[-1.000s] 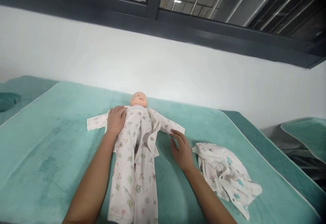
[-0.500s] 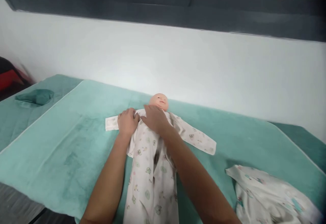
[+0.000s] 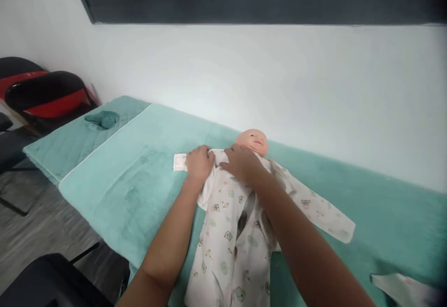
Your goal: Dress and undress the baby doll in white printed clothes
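A baby doll (image 3: 253,140) lies on its back on a teal towel (image 3: 139,176), dressed in a white printed romper (image 3: 226,237) that gapes open down the front. My left hand (image 3: 199,163) is curled over the romper's sleeve at the doll's shoulder, with the white cuff (image 3: 179,162) sticking out just beyond it. Just below the doll's chin, my right hand (image 3: 242,163) rests flat on the upper chest, fingers pointing toward the left hand. The other sleeve (image 3: 324,214) lies stretched out to the right.
A second white printed garment (image 3: 408,288) shows at the bottom right corner. A small folded teal cloth (image 3: 102,119) lies at the far left of the bed. Black and red chairs (image 3: 49,97) stand at the left, and a dark object (image 3: 45,283) sits low left.
My right hand came off the towel by the doll's sleeve and moved onto the chest near my left hand. My view swung left, so the second garment slid to the frame's edge.
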